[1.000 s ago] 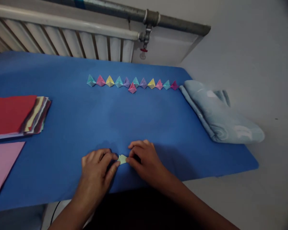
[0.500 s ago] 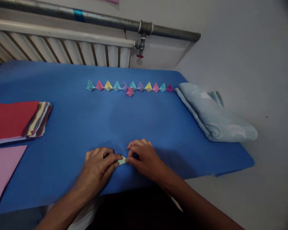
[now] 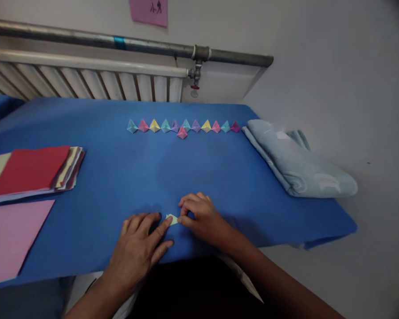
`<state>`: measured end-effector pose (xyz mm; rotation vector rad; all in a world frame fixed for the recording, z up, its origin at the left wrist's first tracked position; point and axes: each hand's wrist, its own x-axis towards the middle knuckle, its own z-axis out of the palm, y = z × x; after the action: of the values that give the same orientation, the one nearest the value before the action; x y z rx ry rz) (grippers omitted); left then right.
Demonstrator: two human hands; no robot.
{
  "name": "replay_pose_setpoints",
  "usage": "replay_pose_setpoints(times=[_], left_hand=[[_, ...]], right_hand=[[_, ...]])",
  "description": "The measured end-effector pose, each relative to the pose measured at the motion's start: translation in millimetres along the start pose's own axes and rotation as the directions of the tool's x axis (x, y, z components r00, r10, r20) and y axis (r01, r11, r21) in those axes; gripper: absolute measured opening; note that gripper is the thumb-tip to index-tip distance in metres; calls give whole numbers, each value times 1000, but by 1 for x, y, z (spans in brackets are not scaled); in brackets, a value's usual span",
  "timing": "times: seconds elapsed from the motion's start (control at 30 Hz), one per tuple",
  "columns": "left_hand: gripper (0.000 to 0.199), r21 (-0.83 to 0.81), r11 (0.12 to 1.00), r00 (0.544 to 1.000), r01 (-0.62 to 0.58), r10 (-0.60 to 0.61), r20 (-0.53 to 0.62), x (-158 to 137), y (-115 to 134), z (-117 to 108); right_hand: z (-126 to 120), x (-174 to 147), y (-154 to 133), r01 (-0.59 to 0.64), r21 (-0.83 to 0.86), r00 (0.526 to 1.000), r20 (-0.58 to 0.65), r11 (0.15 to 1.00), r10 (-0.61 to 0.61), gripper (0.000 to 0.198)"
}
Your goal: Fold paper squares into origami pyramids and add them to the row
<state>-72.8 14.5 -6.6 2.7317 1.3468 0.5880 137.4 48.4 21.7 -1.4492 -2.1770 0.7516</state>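
Observation:
A small pale green piece of folded paper (image 3: 174,219) lies on the blue table cover close to the front edge. My left hand (image 3: 138,241) rests to its left, index fingertip pressing on the paper and thumb spread away from it. The right tip of the paper is pinched between thumb and index finger of my right hand (image 3: 201,219). Farther back, a row of small folded paper shapes (image 3: 154,126) in teal, pink, yellow and purple runs across the table. One pink folded shape (image 3: 182,133) sits just in front of that row.
At the left lie a stack of coloured paper (image 3: 40,170), red and pale yellow on top, and a pink sheet (image 3: 16,237). A folded light blue cloth (image 3: 299,164) sits at the right by the wall. Behind the table are a radiator (image 3: 86,82) and a metal pipe (image 3: 159,48).
My left thumb has moved off the green paper and spread downward, while the left index finger stays on it. The view has tilted up slightly, showing more of a pink note on the wall.

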Motion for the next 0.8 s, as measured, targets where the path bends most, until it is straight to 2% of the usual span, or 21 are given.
replay_pose_setpoints(times=[0.17, 0.23, 0.27, 0.4, 0.57, 0.8], left_hand=[[38, 112, 993, 999, 27, -22, -50, -8, 14, 4], [40, 144, 989, 996, 41, -28, -87, -9, 17, 8], [40, 153, 987, 994, 47, -31, -105, -10, 19, 10], [34, 107, 993, 982, 57, -36, -188, -18, 27, 13], [28, 22, 998, 974, 61, -55, -218, -38, 36, 14], [26, 20, 1000, 949, 23, -15, -315, -55, 41, 18]], right_hand=[[3, -4, 0, 19, -45, 1000, -2, 999, -19, 9], [7, -9, 0, 47, -61, 998, -31, 997, -49, 4], [9, -11, -1, 63, -72, 996, -51, 995, -67, 8], [21, -24, -9, 99, -101, 992, -65, 990, -106, 10], [27, -37, -23, 70, -114, 997, -4, 991, -71, 5], [31, -54, -37, 118, -182, 993, 26, 976, -115, 6]])
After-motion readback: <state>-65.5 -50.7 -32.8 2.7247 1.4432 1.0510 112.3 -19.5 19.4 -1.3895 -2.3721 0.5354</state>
